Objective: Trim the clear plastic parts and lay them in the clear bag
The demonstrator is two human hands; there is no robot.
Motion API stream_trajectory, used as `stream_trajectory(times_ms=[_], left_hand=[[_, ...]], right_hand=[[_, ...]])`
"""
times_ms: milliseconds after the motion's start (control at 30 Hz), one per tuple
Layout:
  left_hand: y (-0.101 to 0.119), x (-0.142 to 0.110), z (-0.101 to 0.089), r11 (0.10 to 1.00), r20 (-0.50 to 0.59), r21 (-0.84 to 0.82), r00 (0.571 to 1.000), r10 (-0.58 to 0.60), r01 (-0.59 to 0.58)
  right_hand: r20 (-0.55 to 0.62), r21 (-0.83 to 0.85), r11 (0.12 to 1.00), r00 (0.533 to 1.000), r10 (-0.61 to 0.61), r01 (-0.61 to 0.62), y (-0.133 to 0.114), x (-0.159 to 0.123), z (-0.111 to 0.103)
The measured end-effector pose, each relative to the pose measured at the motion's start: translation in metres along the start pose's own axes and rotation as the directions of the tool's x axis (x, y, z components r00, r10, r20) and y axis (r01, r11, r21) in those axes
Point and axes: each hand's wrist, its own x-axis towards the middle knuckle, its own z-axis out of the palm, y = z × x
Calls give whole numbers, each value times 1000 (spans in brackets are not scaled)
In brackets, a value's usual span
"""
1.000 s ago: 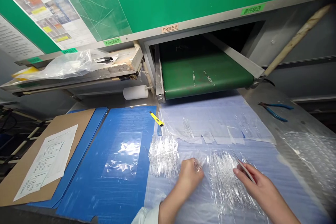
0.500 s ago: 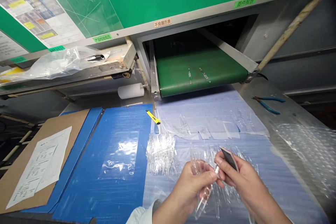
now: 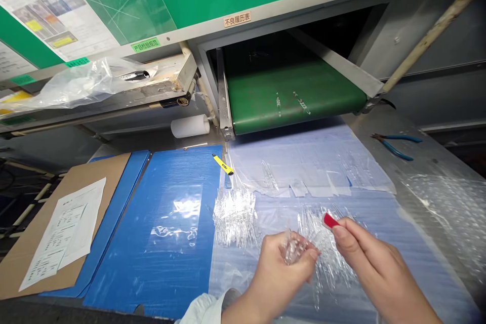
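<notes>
My left hand (image 3: 284,268) is closed around clear plastic pieces (image 3: 293,252), which bunch up between the thumb and fingers; how many there are I cannot make out. To its right, my right hand (image 3: 374,258) pinches a small flat strip (image 3: 330,220) whose visible end is red. Under and between the hands lies a loose pile of slender clear plastic parts (image 3: 330,258) on the bluish film sheet (image 3: 266,283). A denser stack of similar clear parts (image 3: 234,216) sits left of my left hand.
A green conveyor belt (image 3: 296,81) carries a few clear parts at the back. A yellow cutter (image 3: 223,164) lies by the blue board (image 3: 125,273). Blue-handled pliers (image 3: 397,144) and bubble wrap (image 3: 448,212) are on the right. Papers (image 3: 64,233) rest on cardboard at left.
My hands have moved apart, the right one going rightward. The strip in it has turned from its dark grey face to red. The clear piece in my left hand no longer points down toward me.
</notes>
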Motion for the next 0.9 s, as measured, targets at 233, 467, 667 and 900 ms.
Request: stream_trajectory(times_ms=[233,467,667,900], left_hand=[[-6,-5,-7,922,16,295,966,259,-252],[-23,-2,-15,535,265,693,861,434,-483],[-21,-7,-21,455,294,709,813,503,-539],[28,-14,-17,996,-18,-22,996,89,-89]], right_hand=[[-60,-361,926,988,-144,113,7,8,3],[79,-359,928,994,-82,105,7,15,-6],[149,-346,934,988,-44,94,8,20,-4],[92,-281,956,994,-57,81,11,24,-10]])
